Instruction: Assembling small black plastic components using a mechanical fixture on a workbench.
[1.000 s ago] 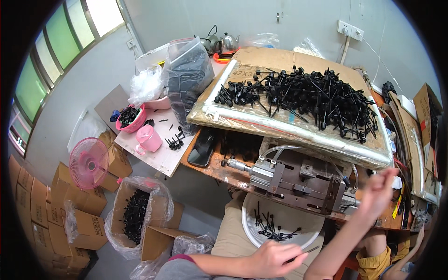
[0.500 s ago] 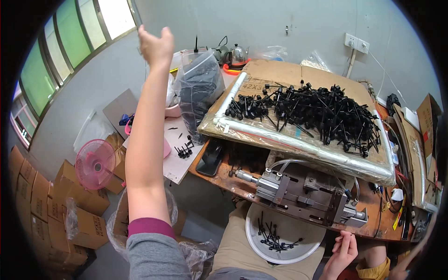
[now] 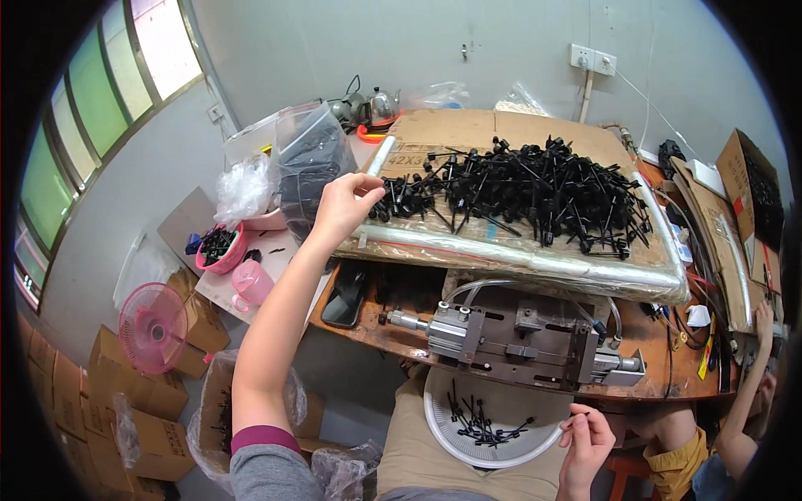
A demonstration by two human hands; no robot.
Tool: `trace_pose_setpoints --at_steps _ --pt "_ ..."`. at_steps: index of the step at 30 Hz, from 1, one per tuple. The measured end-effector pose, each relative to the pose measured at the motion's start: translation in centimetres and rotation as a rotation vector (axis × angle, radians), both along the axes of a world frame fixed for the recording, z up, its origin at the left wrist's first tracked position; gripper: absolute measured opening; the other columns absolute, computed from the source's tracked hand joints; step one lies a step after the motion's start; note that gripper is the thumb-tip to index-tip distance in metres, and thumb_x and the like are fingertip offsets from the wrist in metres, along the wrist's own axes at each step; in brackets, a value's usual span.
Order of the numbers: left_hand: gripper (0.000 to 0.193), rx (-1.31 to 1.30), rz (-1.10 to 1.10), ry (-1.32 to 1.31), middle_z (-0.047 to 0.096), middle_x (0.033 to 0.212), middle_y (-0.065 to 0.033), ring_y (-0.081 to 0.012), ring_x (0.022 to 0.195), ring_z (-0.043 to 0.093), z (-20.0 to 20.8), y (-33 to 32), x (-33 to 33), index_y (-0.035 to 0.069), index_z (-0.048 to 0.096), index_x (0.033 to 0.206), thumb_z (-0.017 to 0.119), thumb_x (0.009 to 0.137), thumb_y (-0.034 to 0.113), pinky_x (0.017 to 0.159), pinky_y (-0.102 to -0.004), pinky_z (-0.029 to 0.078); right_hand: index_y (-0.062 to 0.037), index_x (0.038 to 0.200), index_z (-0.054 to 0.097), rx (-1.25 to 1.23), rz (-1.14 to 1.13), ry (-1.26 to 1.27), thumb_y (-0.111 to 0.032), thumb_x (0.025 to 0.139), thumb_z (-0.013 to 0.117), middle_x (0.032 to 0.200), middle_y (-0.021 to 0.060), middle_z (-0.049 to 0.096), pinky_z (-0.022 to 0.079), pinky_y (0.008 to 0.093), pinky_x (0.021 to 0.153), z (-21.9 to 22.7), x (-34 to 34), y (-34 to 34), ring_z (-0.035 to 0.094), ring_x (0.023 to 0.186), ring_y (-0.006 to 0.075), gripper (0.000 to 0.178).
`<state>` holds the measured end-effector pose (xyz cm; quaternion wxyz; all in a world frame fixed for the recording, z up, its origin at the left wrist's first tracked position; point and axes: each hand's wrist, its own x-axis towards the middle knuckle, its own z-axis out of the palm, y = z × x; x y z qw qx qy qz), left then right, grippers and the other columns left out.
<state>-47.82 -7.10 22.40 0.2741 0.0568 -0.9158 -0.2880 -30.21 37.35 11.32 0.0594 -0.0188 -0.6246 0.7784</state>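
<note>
My left hand (image 3: 347, 207) is at the left end of a heap of black stick-like plastic pieces with knobbed heads (image 3: 543, 196). Its fingers are curved, with thumb and forefinger slightly apart, and nothing shows between them. The heap lies on a cardboard-covered board (image 3: 418, 134) with pale tube edging. Below the board's front edge sits a metal clamping fixture (image 3: 518, 346) with a cylinder at each end. My right hand (image 3: 586, 442) is pinched closed by the rim of a white basket (image 3: 433, 417); a tiny dark bit shows at its fingertips, too small to name. More black pieces lie in the basket.
A phone (image 3: 344, 294) lies left of the fixture. Farther left are a pink cup (image 3: 252, 284), a pink bowl (image 3: 221, 250) of black pieces and a pink fan (image 3: 153, 327). Cartons (image 3: 150, 447) stack at lower left. Another person's arm (image 3: 743, 401) shows at right.
My left hand has come down and right from high above the side table to the heap, its fingers now more curved. My right hand stays pinched near the basket. The view has shifted right.
</note>
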Motion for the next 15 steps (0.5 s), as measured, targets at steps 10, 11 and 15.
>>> trace_pose_setpoints --at_steps 10,11,15 --pt "0.025 -0.497 -0.110 0.138 0.065 0.095 -0.0079 -0.0279 0.094 0.061 -2.0 2.2 -1.5 0.009 0.071 0.101 0.074 0.076 0.012 0.084 -0.0371 0.048 0.0054 0.099 0.068 -0.028 0.025 -0.057 -0.005 0.092 0.061 0.077 0.0055 0.063 0.044 0.0196 0.055 -0.8 0.3 0.4 0.056 0.060 0.0074 0.014" --pt "0.025 -0.520 -0.109 0.141 0.065 0.095 -0.0081 -0.0278 0.093 0.061 -2.1 2.1 -1.7 0.009 0.071 0.101 0.074 0.076 0.012 0.082 -0.0369 0.049 0.0053 0.100 0.068 -0.028 0.035 -0.066 -0.004 0.092 0.061 0.078 0.0058 0.064 0.044 0.0195 0.056 -0.9 0.4 0.4 0.056 0.061 0.0073 0.014" --pt "0.025 -0.432 -0.094 0.105 0.067 0.093 -0.0100 -0.0285 0.092 0.063 -2.0 2.8 -2.1 0.007 0.071 0.098 0.074 0.073 0.011 0.081 -0.0387 0.049 0.0043 0.102 0.069 -0.005 0.050 -0.069 -0.005 0.093 0.062 0.082 0.0062 0.066 0.046 0.0197 0.060 -0.5 0.4 0.9 0.057 0.063 0.0068 0.015"
